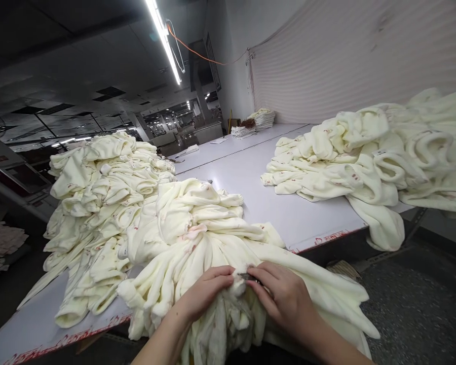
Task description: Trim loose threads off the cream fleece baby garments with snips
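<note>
Pale yellow fleece garments [213, 243] lie bunched at the table's front edge and hang over it. My left hand [209, 290] pinches a bit of this fabric between thumb and fingers. Close beside it on the right, my right hand [279, 294] is closed on a small dark metal tool [250, 277], whose tip meets the pinched fabric. The tool's lower part is hidden in the fingers, so its exact type is hard to make out.
A tall heap of similar garments [110, 192] stands on the left, another [357, 152] on the right, partly hanging off the white table [251, 203]. Folded stacks [263, 119] sit at the far end. Pink fabric [2, 241] lies at the far left.
</note>
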Motion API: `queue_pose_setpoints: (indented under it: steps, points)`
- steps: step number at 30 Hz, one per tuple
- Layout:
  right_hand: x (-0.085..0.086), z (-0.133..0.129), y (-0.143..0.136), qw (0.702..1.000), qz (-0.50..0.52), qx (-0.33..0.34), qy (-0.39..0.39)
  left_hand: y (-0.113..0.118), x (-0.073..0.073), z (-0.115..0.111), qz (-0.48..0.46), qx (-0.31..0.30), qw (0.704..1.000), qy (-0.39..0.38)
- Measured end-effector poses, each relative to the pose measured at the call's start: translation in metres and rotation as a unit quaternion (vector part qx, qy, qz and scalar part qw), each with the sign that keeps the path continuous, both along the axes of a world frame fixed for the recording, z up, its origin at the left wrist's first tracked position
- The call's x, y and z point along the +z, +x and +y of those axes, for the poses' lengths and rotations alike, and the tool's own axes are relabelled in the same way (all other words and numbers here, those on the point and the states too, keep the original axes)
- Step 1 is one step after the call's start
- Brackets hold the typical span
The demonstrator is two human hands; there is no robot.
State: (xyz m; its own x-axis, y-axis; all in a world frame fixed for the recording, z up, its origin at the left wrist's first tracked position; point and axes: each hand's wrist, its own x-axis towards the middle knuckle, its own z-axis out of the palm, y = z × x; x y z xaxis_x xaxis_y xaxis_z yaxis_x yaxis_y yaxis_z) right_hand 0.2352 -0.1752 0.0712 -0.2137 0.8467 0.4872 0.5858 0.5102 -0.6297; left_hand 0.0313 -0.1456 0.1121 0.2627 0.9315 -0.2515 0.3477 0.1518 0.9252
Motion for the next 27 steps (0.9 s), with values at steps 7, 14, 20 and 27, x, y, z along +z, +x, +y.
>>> queue_pose_setpoints:
  steps: [7,14,20,27]
  points:
    - [-0.044,0.029,0.018,0.952,0.205,-0.096,-0.207,-0.029,0.032,0.010,-0.149,0.103,0.979,0.095]
    - [-0.025,0.022,-0.008,0.888,0.376,0.016,-0.264,0.025,0.009,0.004,0.243,-0.144,0.927,0.246]
    - [-0.031,0.027,0.009,0.849,0.423,0.008,-0.316,-0.047,0.059,0.019,0.428,-0.045,0.841,0.328]
    - [-0.054,0.049,-0.003,0.896,0.301,0.013,-0.326,-0.063,0.018,-0.012,0.567,-0.119,0.569,0.584]
